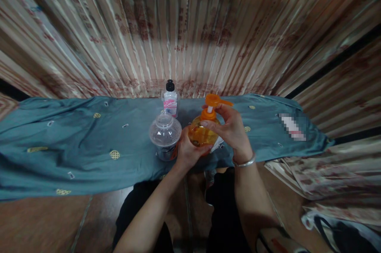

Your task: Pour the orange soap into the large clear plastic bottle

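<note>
An orange pump bottle (200, 132) with amber liquid stands between my hands, its pump head (213, 100) pointing right. My left hand (190, 146) is wrapped round the lower left of the bottle's body. Around the orange collar (208, 114) my right hand (226, 126) closes with thumb and fingers, just under the pump head. Just left of my left hand stands a clear, wide-shouldered plastic bottle (165, 130) with an open neck. Behind it is a clear bottle with a pink label (170, 104) and a black cap. The pump bottle's underside is partly hidden by my left hand.
A teal cloth (80, 138) with small yellow prints covers the long narrow table. A blurred white packet (292, 127) lies at its right end. Pleated patterned curtains (166, 27) hang behind. At lower right, a white bag (342, 229) rests near the tiled floor (98, 221).
</note>
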A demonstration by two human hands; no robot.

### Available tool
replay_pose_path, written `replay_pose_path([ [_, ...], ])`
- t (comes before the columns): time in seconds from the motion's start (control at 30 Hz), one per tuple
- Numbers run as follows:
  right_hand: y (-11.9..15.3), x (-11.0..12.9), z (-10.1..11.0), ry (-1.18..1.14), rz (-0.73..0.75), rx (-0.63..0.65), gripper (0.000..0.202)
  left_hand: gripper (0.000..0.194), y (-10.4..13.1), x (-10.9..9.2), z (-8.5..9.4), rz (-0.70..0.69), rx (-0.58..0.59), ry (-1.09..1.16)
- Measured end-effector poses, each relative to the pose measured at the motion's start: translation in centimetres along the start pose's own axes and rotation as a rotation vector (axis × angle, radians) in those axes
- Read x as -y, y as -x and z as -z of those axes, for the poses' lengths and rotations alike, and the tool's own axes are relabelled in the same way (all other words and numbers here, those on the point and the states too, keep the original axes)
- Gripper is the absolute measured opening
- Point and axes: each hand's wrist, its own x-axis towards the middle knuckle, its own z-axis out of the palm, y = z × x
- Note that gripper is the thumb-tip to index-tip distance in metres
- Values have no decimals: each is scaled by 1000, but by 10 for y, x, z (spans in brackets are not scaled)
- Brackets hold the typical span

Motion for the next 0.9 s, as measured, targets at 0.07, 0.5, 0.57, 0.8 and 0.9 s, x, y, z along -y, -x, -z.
replay_pose_path([
  [0.07,0,0,1,-1,4,15,53,80,0,-1,0,-3,-4,-4],
  [0.5,1,13,6,20,29,75,51,81,2,-3,3,-22,4,-60],
  [0.57,2,15,8,-27,50,147,50,82,2,-3,3,-27,7,-67],
  [0.8,1,16,7,54,0,55,66,80,3,-6,3,-35,9,-110],
  [0.9,1,17,9,33,13,126,56,81,3,-6,3,-42,4,-127],
])
